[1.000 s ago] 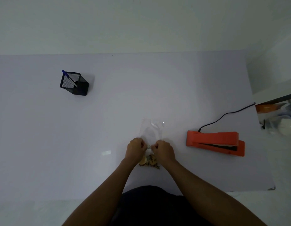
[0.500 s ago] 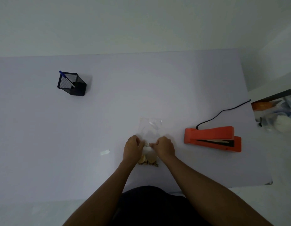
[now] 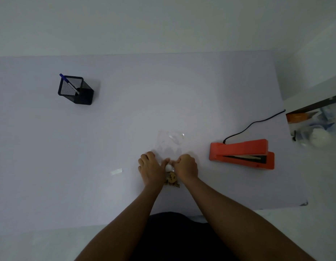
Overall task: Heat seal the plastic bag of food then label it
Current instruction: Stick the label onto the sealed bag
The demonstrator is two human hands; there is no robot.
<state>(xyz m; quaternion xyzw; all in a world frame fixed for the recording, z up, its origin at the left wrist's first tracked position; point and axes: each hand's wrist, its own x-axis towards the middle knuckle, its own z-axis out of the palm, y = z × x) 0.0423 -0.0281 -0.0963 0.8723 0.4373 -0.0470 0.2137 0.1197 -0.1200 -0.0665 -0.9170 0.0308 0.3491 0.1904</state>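
A clear plastic bag [image 3: 170, 143] lies flat on the pale table [image 3: 163, 95], its empty upper part pointing away from me. Brown and white food [image 3: 171, 177] sits in the bag's near end, between my hands. My left hand [image 3: 150, 168] lies on the bag's left side with its fingers spread and its thumb against the bag. My right hand [image 3: 186, 167] is curled and pinches the bag at its middle. The orange heat sealer [image 3: 242, 153] rests to the right, its jaw slightly apart. A small white label [image 3: 116, 171] lies left of my hands.
A black mesh pen holder [image 3: 76, 90] with a blue pen [image 3: 68, 83] stands at the far left. The sealer's black cord [image 3: 253, 124] runs off the table's right edge. A shelf with clutter [image 3: 314, 127] sits beyond that edge.
My left hand's fingers have spread flat on the bag. Both hands stay on the bag's middle; the view has shifted slightly.
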